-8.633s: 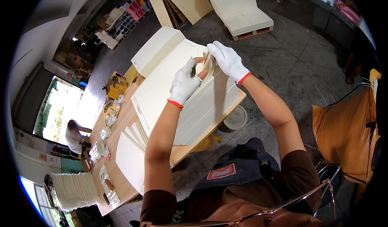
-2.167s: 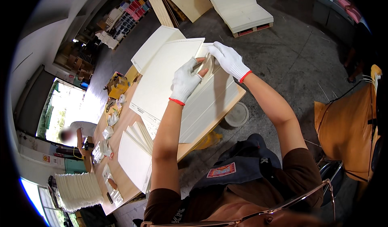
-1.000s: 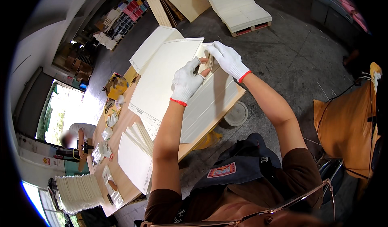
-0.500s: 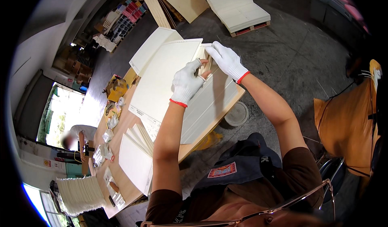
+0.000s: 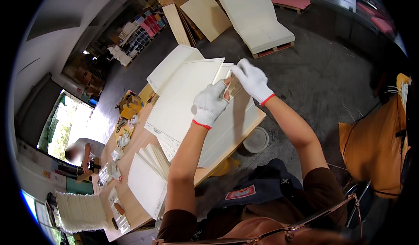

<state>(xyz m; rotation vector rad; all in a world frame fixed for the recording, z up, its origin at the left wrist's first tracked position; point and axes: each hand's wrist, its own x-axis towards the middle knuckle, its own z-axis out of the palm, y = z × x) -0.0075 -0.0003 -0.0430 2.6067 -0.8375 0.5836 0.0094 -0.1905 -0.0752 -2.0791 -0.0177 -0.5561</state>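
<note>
Large white sheets [image 5: 187, 92] lie in an overlapping stack on a wooden-topped table. My left hand [image 5: 212, 101], in a white knit glove with bare fingertips, is closed round the right edge of these sheets. Just beyond it, at their far right corner, is my right hand [image 5: 252, 80] in a white glove. Its fingers are bent and close together, and what lies under their tips is hidden. Below both hands a greyish-white panel [image 5: 227, 133] lies along the table's near right side.
A fanned stack of white sheets [image 5: 146, 179] lies nearer me on the table [image 5: 144, 142]. Plastic bags [image 5: 117, 154] and a yellow box [image 5: 130, 105] line its left side. A person [image 5: 89, 151] stands beyond. A round bucket [image 5: 256, 140] stands by the right edge.
The whole view has shifted, so the table sits lower in the picture. My right hand has drawn slightly back from the sheets' corner. The left hand keeps its hold on the edge.
</note>
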